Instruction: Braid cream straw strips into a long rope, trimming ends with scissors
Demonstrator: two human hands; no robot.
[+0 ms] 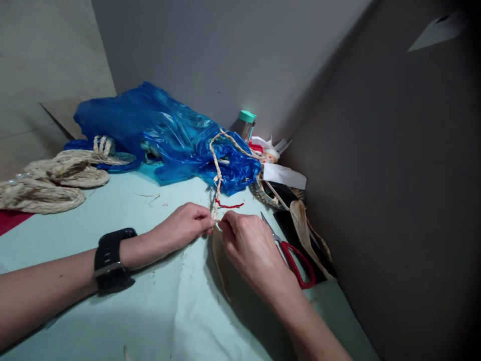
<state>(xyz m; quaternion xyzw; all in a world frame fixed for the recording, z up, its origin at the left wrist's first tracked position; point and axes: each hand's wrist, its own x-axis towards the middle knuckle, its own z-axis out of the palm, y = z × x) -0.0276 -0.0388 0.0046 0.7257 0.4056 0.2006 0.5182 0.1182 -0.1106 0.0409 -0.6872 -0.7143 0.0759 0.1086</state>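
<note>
Between left hand (190, 220) and right hand (248, 243), angled inward from either side and nearly touching, pinching the near end of the cord (217, 168), apparently already braided farther out past the red tie (231, 206) and onto the blue bag (173, 135), with the husk strip (219, 258) hanging below as yet unbraided.

passable: over the cloth (150, 311), near side | blocked ahead: braided cord (216, 165), blue bag (176, 125) | blocked right: scissors (285, 247), wall (394, 200)

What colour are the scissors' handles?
Red; the scissors' handles show best in the head view.
</note>
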